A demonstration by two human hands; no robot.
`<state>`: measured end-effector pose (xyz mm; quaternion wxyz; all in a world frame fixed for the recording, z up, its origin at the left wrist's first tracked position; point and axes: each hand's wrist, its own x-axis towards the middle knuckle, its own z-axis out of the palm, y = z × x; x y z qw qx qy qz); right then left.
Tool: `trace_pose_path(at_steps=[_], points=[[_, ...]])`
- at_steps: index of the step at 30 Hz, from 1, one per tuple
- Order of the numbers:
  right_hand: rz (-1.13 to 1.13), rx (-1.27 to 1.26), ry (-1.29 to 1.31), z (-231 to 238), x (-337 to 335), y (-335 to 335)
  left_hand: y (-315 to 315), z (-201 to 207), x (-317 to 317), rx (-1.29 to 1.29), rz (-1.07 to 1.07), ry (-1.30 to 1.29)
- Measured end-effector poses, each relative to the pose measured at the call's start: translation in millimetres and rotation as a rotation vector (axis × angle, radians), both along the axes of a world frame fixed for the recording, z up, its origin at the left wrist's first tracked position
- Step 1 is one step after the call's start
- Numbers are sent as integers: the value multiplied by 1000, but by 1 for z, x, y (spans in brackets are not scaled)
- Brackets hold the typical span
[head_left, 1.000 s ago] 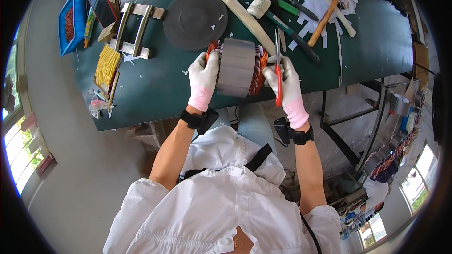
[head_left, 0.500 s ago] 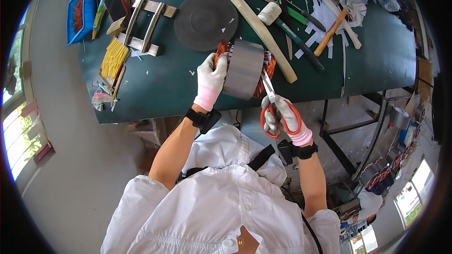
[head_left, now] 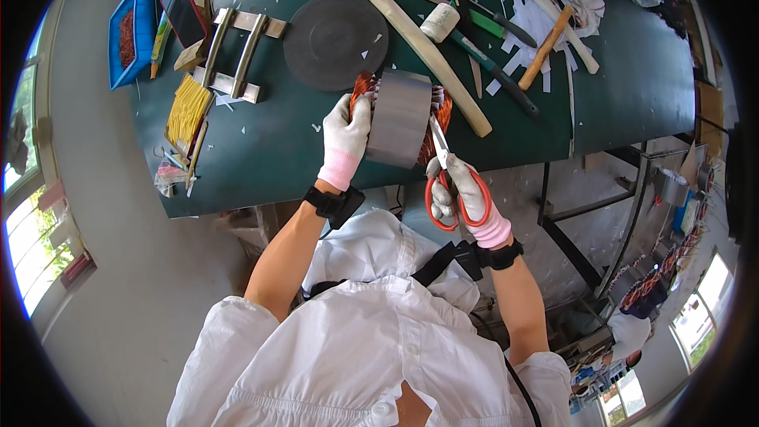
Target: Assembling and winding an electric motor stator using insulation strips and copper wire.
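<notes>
A motor stator (head_left: 400, 120) with a grey metal core stands at the near edge of the green table, copper windings bulging from both ends. My left hand (head_left: 346, 130), in a white glove with a pink cuff, is closed around its left end, by the copper winding (head_left: 363, 85) there. Red-handled scissors (head_left: 439, 142) are in my gloved right hand (head_left: 468, 194), fingers through the loops. Their blades point up at the right-hand winding (head_left: 444, 111), against white insulation strips; the tips are partly hidden among the coils.
A dark round disc (head_left: 336, 41) lies beyond the stator. To the right are a pale wooden stick (head_left: 431, 62), a hammer (head_left: 494, 71) and paper scraps. Leftward sit a metal-barred frame (head_left: 235, 55), a phone (head_left: 183, 14), yellow strips (head_left: 188, 111) and a blue tray (head_left: 132, 39).
Both hands, the stator and the scissors have shifted slightly left in the picture, and the table's view has shifted a little too. The scissors remain at the right-hand winding.
</notes>
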<state>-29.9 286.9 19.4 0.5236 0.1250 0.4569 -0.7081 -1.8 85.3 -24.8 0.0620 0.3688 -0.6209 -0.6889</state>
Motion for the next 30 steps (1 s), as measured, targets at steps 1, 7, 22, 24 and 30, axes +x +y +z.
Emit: trace_pose_path(at_steps=[1,7,22,24,30], points=[[18,11,15,-1,-2,-2,0,0,0,-22,-3,7],[113,49,40,10,-2,15,-5,6,15,56,-82,12],[36,-38,-89,12,8,10,-8,2,-4,-40,-55,-306],[-54,-131,-253,9,4,8,-5,6,-2,-85,-51,-307],[-132,-120,-341,14,12,-5,-1,8,6,-90,-49,-289]])
